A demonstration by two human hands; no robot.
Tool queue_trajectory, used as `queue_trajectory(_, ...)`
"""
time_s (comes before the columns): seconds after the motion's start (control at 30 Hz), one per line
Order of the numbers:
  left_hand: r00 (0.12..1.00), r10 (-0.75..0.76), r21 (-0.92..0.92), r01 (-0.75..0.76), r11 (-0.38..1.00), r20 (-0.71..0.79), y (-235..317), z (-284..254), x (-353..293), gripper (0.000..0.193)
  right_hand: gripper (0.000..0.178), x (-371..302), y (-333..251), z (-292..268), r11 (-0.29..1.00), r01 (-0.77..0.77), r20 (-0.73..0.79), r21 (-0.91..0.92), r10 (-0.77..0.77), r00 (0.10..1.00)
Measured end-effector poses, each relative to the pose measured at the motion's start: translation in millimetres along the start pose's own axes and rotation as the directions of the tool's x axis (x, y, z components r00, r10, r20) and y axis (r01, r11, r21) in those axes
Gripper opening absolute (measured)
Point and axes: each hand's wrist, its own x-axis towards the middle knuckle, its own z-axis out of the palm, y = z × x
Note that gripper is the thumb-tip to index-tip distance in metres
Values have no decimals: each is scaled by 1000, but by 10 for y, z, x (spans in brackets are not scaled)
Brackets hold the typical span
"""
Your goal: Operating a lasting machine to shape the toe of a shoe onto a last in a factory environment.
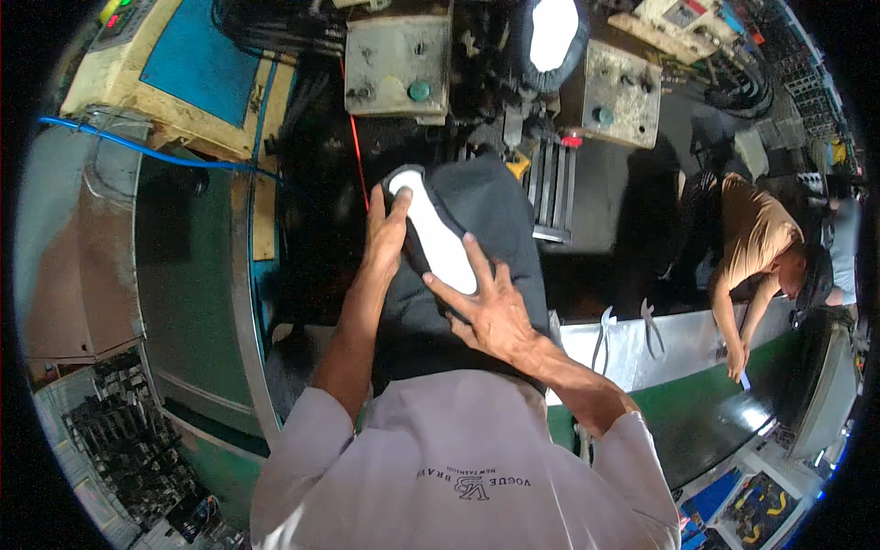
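A black shoe upper with a white insole (438, 240) rests over my lap, sole side up and slanting from upper left to lower right. My left hand (387, 234) grips its far end, the thumb pressed on the white surface and the fingers around the dark edge. At the near end my right hand (493, 316) clasps it, thumb and forefinger on either side of the white part. The underside of the shoe is hidden. Beyond my knees, a second dark shoe upper with a white sole (553, 37) sits on the machine.
Two worn control boxes (396, 69) (621, 96) with green buttons flank the machine. A red knob (571, 141) sits beside metal bars (553, 192). Two pincers (602, 337) (652, 325) lie on a metal ledge at right. Further right, a co-worker (756, 234) bends over a green conveyor belt (683, 412).
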Motion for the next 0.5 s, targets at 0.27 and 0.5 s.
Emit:
queue_trajectory(0.27, 846, 500, 562, -509, 652, 185, 48, 51, 359, 42, 85, 118, 49, -249, 990, -102, 64, 100, 96, 993)
queue_trajectory(0.5, 821, 499, 77, -537, 840, 279, 1448, 1091, 1316, 70, 76, -362, 422, -692, 892, -411, -178, 191, 443, 879)
